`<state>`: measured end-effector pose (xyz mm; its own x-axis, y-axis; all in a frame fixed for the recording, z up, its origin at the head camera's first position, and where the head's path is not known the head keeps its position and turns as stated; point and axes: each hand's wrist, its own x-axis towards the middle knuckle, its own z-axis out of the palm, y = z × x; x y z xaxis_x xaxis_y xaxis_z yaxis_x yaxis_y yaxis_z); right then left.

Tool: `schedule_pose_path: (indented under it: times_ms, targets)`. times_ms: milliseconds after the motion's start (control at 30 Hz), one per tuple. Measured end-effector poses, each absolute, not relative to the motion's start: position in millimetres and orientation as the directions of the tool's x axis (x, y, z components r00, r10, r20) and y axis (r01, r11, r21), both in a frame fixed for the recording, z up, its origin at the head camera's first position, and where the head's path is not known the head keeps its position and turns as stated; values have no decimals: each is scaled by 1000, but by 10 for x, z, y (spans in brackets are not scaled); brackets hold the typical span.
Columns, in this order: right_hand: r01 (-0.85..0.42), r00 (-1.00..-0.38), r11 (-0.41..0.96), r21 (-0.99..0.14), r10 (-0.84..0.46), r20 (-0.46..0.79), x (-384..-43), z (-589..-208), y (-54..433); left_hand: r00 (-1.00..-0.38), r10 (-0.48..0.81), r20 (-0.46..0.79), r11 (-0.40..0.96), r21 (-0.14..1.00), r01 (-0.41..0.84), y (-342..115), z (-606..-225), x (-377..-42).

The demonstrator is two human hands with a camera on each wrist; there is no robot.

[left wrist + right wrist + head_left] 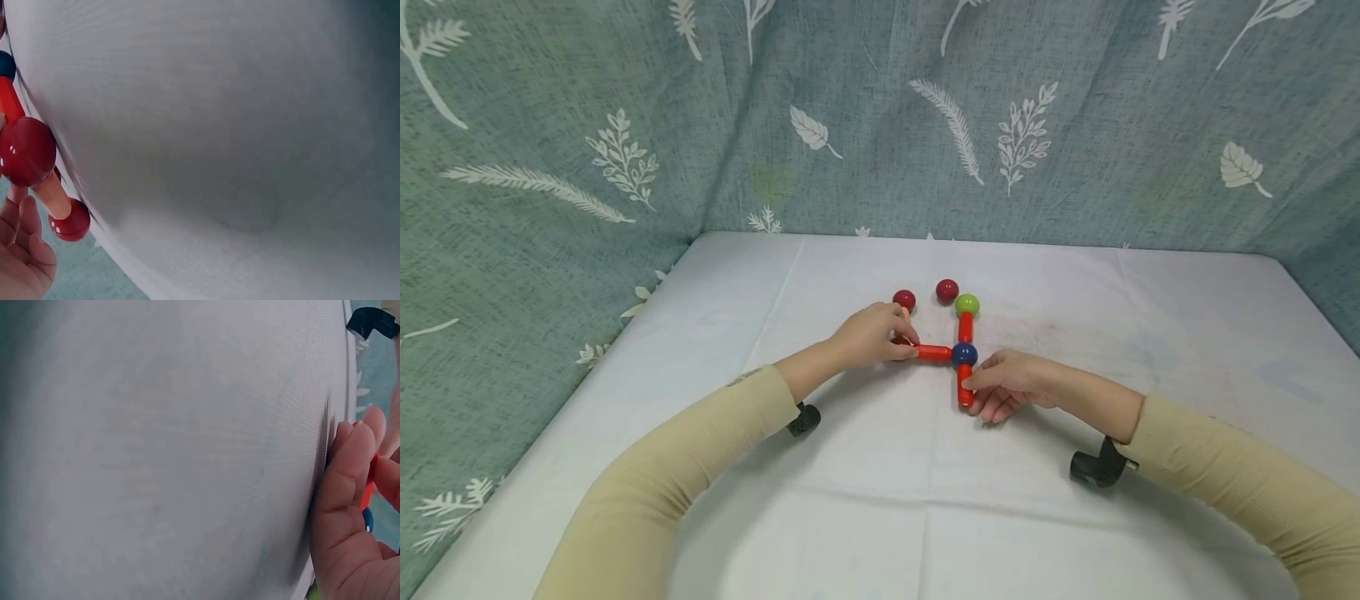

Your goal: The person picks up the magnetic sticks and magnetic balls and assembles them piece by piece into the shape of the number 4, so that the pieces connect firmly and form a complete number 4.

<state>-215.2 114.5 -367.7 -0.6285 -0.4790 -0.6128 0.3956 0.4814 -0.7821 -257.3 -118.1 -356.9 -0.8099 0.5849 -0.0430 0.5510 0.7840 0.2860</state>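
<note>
A toy frame of rods and balls lies on the table. At its centre is a blue ball (pixel 964 355), joined by a red rod (pixel 966 327) to a green ball (pixel 967 306). My left hand (pixel 874 337) grips a red ball (pixel 28 151) at the outer end of the left red rod (pixel 934 353). From that ball an orange rod (pixel 52 195) runs to another red ball (pixel 70 220). With thumb and fingers, my right hand (pixel 1011 379) pinches the near red rod (pixel 965 387), whose far end meets the blue ball.
A loose red ball (pixel 947 290) sits just left of the green one. White cloth covers the table (pixel 865 508), and a leaf-patterned blue-green curtain (pixel 880 108) hangs behind it and along the left side.
</note>
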Motion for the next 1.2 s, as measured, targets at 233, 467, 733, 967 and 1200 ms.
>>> schedule_pose_path:
  times_ms: [233, 467, 733, 967, 1200]
  targets:
    - [392, -620, 480, -785, -493, -611, -2155, -3669, 1131, -809, 586, -47, 778, 313, 545, -1156, -3557, -2589]
    - [400, -626, 484, -778, -476, -618, -2147, -3660, 1114, -815, 576, -56, 785, 317, 533, -1155, -3554, -2591]
    - [396, -629, 492, -775, -470, -620, -2145, -3661, 1115, -826, 561, -59, 788, 345, 510, -1154, -3588, -2592]
    - [399, -628, 492, -774, -468, -621, -2147, -3673, 1130, -839, 541, -59, 801, 340, 493, -1159, -3596, -2567]
    - [401, -627, 492, -773, -468, -623, -2153, -3679, 1134, -827, 558, -62, 788, 352, 505, -1161, -3585, -2551]
